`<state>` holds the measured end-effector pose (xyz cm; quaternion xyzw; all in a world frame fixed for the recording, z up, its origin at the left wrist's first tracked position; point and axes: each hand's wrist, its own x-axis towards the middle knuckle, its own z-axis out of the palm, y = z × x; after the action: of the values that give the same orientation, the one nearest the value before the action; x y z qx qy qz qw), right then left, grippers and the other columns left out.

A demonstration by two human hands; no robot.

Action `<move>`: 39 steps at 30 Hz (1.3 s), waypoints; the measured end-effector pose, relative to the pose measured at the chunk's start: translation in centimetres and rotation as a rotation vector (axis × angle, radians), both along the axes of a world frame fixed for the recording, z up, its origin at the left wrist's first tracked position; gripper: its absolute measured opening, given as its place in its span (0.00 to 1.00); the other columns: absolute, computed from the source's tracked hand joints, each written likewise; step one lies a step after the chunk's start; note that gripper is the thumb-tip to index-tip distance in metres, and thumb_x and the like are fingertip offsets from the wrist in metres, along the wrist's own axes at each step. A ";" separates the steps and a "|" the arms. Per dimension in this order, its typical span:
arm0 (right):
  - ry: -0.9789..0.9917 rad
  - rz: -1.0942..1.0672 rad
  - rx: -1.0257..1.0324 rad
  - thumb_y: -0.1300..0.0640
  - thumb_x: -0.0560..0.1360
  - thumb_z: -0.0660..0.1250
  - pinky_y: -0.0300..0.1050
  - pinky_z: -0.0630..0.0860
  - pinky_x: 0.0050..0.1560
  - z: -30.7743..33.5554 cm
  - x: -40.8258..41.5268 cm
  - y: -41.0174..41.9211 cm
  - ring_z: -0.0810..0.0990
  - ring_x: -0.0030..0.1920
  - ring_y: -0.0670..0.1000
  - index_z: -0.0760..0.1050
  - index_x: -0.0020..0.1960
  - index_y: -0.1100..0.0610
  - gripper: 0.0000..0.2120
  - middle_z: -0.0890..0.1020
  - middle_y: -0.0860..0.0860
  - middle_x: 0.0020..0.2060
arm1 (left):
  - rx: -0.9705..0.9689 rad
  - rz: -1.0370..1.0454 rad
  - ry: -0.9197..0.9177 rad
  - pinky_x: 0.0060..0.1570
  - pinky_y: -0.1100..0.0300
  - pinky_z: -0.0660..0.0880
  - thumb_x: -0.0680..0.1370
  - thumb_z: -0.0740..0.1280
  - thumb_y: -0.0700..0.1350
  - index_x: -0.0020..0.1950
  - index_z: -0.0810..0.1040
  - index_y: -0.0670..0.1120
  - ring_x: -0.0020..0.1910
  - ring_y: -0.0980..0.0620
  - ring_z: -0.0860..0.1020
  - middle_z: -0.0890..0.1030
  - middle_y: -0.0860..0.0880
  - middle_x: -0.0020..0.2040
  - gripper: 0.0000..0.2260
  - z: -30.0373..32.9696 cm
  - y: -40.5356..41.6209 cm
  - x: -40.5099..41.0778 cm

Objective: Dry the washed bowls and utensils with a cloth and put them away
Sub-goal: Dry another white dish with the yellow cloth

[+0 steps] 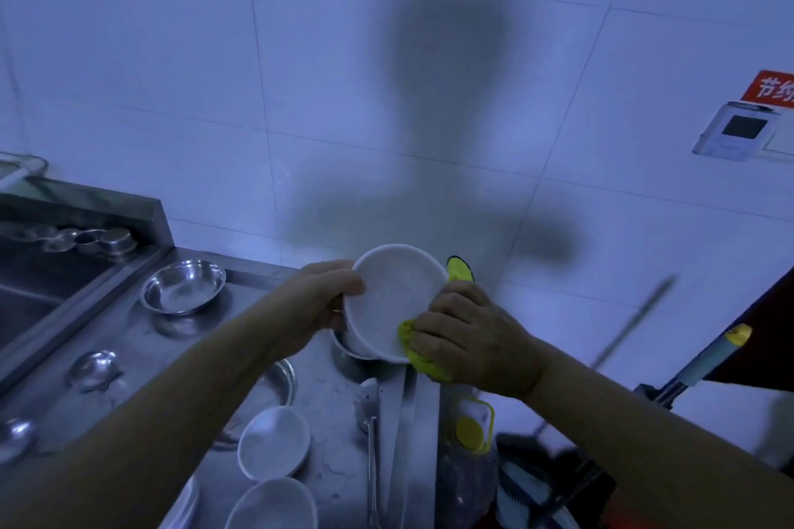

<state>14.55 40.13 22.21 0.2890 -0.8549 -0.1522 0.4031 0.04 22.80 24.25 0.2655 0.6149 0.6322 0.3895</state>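
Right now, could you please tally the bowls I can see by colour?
White bowls: 3, one held, two on the counter
Steel bowls: 1
Total: 4

The tabletop (142, 339) is brushed metal with a dull, streaked sheen. The steel bowl (184, 286) is polished and reflective. The held bowl (395, 301) is white, smooth and glazed-looking. The cloth (423, 356) is yellow, soft, matt fabric. The wall tiles (343, 99) are glossy.
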 end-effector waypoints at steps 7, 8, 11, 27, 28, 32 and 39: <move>-0.111 -0.058 0.041 0.60 0.77 0.65 0.53 0.77 0.50 -1.2 -3.3 1.7 0.80 0.44 0.57 0.70 0.57 0.57 0.10 0.83 0.57 0.52 | -0.161 0.024 -0.038 0.33 0.60 0.77 0.76 0.59 0.36 0.53 0.78 0.41 0.35 0.51 0.76 0.78 0.46 0.39 0.10 -2.8 -1.6 -4.0; -0.109 -0.099 -0.056 0.59 0.78 0.64 0.52 0.77 0.47 -1.7 -3.9 1.3 0.79 0.44 0.57 0.70 0.58 0.58 0.09 0.83 0.58 0.51 | -0.178 0.066 -0.063 0.32 0.61 0.78 0.76 0.59 0.37 0.52 0.78 0.43 0.35 0.50 0.77 0.79 0.46 0.39 0.09 -3.6 -2.1 -4.8; -0.079 -0.157 -0.353 0.56 0.80 0.60 0.51 0.76 0.44 -3.7 -5.2 -0.2 0.73 0.45 0.56 0.70 0.57 0.58 0.08 0.82 0.58 0.48 | -0.280 0.252 -0.141 0.27 0.63 0.75 0.78 0.60 0.41 0.49 0.74 0.45 0.35 0.49 0.76 0.77 0.44 0.40 0.04 -7.2 -4.0 -7.1; -0.177 -0.495 -1.037 0.57 0.74 0.63 0.33 0.64 0.54 -14.0 -4.8 -4.4 0.71 0.50 0.53 0.74 0.54 0.65 0.13 0.77 0.57 0.49 | -0.855 0.198 0.325 0.46 0.49 0.77 0.77 0.61 0.41 0.43 0.76 0.35 0.46 0.39 0.78 0.79 0.35 0.46 0.10 -25.8 -9.8 -10.5; -0.187 -0.531 -1.061 0.56 0.74 0.62 0.35 0.64 0.54 -14.3 -4.7 -4.5 0.70 0.50 0.53 0.75 0.53 0.67 0.15 0.77 0.60 0.48 | -0.902 0.187 0.393 0.45 0.52 0.75 0.77 0.60 0.43 0.42 0.76 0.37 0.46 0.40 0.78 0.79 0.37 0.45 0.10 -26.2 -10.0 -10.4; -0.219 -0.571 -1.085 0.55 0.75 0.62 0.34 0.65 0.55 -15.2 -4.7 -4.8 0.71 0.50 0.52 0.75 0.53 0.67 0.16 0.78 0.60 0.48 | -0.969 0.235 0.517 0.40 0.56 0.68 0.76 0.60 0.44 0.39 0.75 0.39 0.42 0.41 0.77 0.78 0.42 0.39 0.11 -27.1 -9.9 -10.0; -0.160 -0.587 -1.198 0.55 0.74 0.63 0.31 0.64 0.54 -16.4 -5.0 -4.5 0.70 0.50 0.49 0.72 0.55 0.59 0.11 0.75 0.54 0.48 | -0.950 0.201 0.610 0.35 0.57 0.64 0.75 0.60 0.40 0.33 0.72 0.40 0.37 0.42 0.73 0.72 0.42 0.36 0.11 -28.3 -9.6 -9.3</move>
<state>9.59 35.60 5.83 -0.2187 -0.8619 0.2673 0.3712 -9.25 13.23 -4.08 0.1721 0.9384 0.2151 0.2088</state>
